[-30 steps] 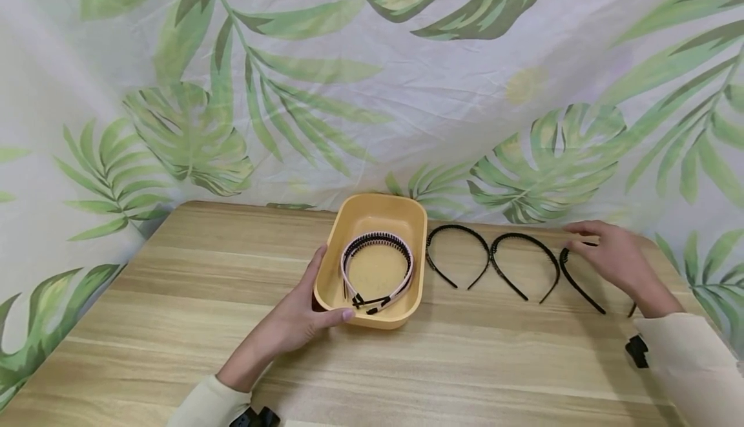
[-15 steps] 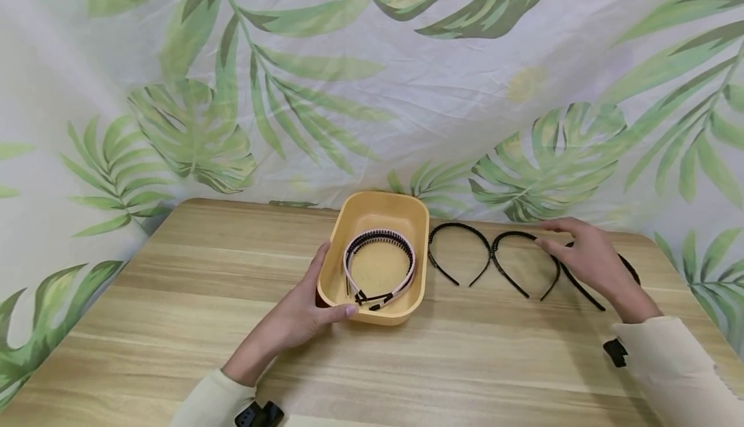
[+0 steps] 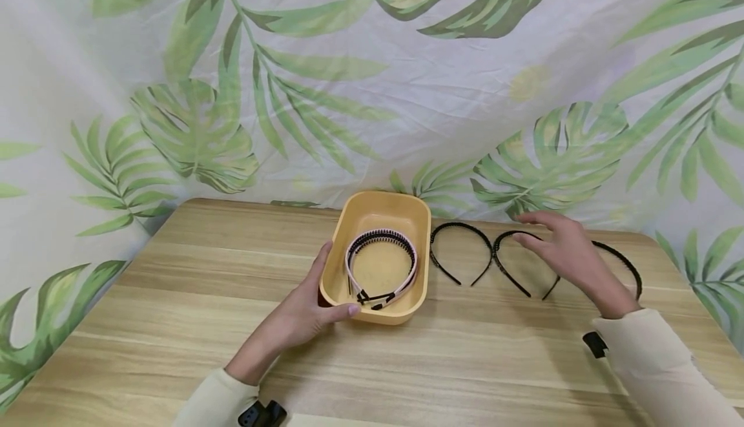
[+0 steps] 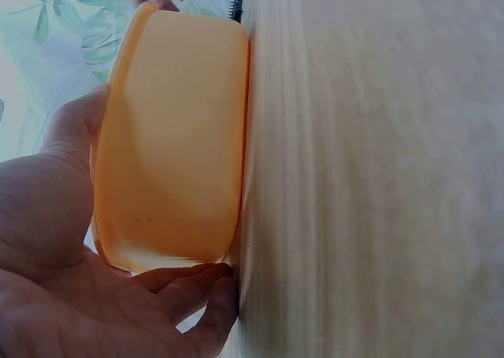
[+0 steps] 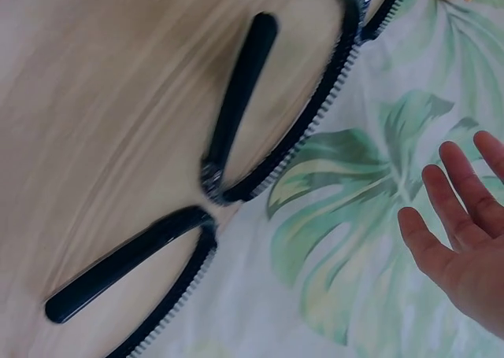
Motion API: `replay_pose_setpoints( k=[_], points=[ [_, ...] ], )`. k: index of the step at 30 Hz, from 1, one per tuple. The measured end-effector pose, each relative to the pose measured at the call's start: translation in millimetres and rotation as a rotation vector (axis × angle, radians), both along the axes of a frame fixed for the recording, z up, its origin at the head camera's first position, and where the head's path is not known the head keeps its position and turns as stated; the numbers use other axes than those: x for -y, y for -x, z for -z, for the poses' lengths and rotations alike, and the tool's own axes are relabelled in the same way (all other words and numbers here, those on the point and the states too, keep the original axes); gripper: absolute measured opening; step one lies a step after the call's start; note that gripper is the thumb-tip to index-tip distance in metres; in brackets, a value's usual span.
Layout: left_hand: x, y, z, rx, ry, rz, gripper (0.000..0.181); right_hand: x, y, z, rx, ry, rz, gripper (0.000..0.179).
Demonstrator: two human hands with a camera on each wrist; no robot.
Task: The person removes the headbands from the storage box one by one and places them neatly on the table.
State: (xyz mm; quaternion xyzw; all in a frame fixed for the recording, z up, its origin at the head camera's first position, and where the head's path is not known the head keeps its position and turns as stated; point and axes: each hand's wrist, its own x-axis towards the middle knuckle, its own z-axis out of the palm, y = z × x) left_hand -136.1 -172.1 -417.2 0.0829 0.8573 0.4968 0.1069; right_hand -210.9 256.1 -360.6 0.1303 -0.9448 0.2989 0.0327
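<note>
My left hand (image 3: 299, 314) grips the near-left corner of a yellow plastic bin (image 3: 383, 206), thumb over the rim and fingers along its side. Inside the bin lie a pale pink headband (image 3: 398, 296) and black toothed ones, nested together. To the right, a black headband (image 3: 487, 243), a second black headband (image 3: 513, 281) and a third black headband (image 3: 632, 264) lie in a row on the table. Above the second and third hovers my right hand (image 3: 560, 249), fingers extended and holding nothing; it partly hides both. The right wrist view shows the hand apart from the headbands.
The wood-grain table (image 3: 203, 285) ends at a leaf-print cloth (image 3: 325, 91) hanging close behind the bin and headbands. The table's right edge lies just beyond the third headband.
My right hand has moved left, from over the third headband toward the second, uncovering the third one's right side. My left hand stays on the bin.
</note>
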Motion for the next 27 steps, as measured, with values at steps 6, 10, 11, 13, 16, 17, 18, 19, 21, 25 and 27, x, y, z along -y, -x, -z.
replay_pose_setpoints(
  k=[6,10,11,13,16,17,18,19,21,25,27],
  points=[
    [0.3,-0.1,-0.4,-0.006,0.002,0.002,0.121,14,0.6,-1.8,-0.025,0.008,-0.027,0.042],
    [0.8,0.2,-1.1,-0.003,0.001,0.004,0.121,21,1.2,-1.8,-0.041,0.021,-0.048,0.04],
    [0.9,0.2,-1.4,-0.001,0.001,0.003,0.121,23,1.7,-1.6,-0.039,0.023,-0.051,0.04],
    [1.1,0.3,-1.7,0.004,0.001,0.002,0.121,27,2.6,-1.4,-0.028,0.03,-0.057,0.04],
    [1.2,0.1,-1.8,0.01,-0.002,0.002,0.122,35,4.0,-0.6,-0.015,0.041,-0.068,0.041],
    [1.2,0.1,-1.7,0.01,-0.003,0.002,0.122,37,4.4,-0.6,-0.008,0.045,-0.073,0.042],
    [1.1,0.0,-1.7,0.011,-0.003,0.001,0.122,40,4.8,-0.8,-0.005,0.049,-0.077,0.042],
    [0.9,-0.2,-1.6,0.012,-0.005,0.0,0.122,42,5.5,-0.6,-0.003,0.055,-0.084,0.042],
    [0.7,-0.2,-1.3,0.012,-0.004,-0.001,0.122,46,6.9,-0.4,-0.001,0.061,-0.095,0.042],
    [0.4,0.0,-1.1,0.012,-0.001,-0.003,0.122,54,9.1,-0.1,-0.013,0.072,-0.121,0.041],
    [0.4,0.1,-1.2,0.015,-0.001,-0.004,0.122,58,9.8,0.0,-0.016,0.079,-0.131,0.04]
  ],
)
